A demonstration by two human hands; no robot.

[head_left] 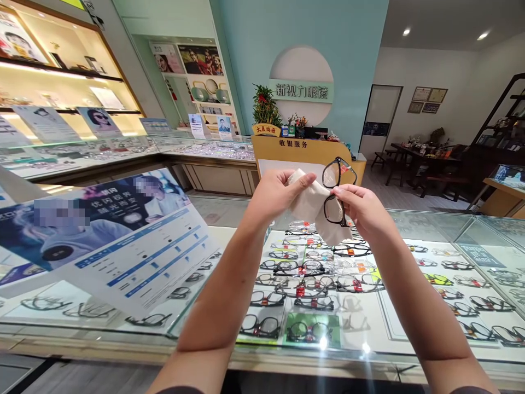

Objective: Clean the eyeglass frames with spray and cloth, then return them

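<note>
Above the glass counter, my right hand [361, 210] pinches a pair of black-framed eyeglasses [338, 173] near the bridge, with the two lenses one above the other. A pale cream cleaning cloth [309, 200] is gripped between the thumb and fingers of my left hand [279, 191], just left of the glasses. The cloth hangs down and its lower end reaches behind the lower lens. Whether the cloth touches a lens I cannot tell.
Many eyeglasses [314, 284] lie inside the glass display counter [328, 355] below my hands. A printed poster [135, 235] stands at the left on the counter. Farther back are a yellow cashier desk [303, 150], another display case [205, 150] and dark tables [422, 158] with benches.
</note>
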